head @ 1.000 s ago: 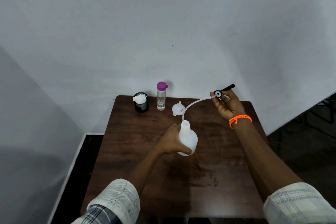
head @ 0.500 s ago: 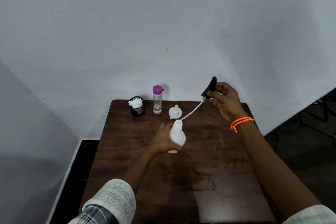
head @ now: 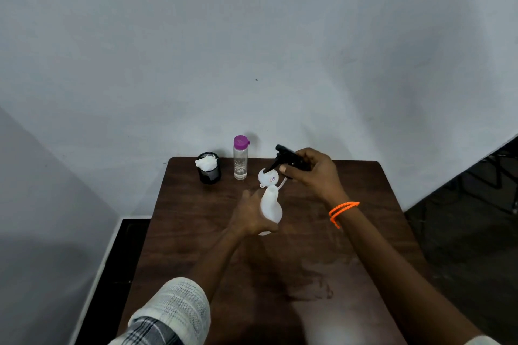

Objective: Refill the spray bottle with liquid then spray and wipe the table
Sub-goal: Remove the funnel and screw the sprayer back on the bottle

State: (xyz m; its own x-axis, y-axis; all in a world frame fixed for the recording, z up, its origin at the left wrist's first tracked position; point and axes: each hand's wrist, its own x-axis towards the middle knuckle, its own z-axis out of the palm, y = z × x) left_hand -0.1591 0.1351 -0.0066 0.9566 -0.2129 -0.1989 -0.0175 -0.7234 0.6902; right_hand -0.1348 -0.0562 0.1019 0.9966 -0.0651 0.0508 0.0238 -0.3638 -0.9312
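head view | left hand (head: 249, 216) grips the white plastic spray bottle (head: 270, 209), upright on the dark wooden table (head: 196, 232) | right hand (head: 314, 173) clasps the black trigger sprayer head (head: 286, 158) above the neck, its tube dipping toward the opening | white funnel (head: 268, 176) just behind | clear purple-capped bottle (head: 240, 158) at the far edge

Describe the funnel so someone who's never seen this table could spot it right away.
Look along the far edge of the dark wooden table, by the wall. Right of the clear bottle with the purple cap lies the small white funnel, just beyond the white spray bottle. It alone has a wide open mouth with a little sticker on it.
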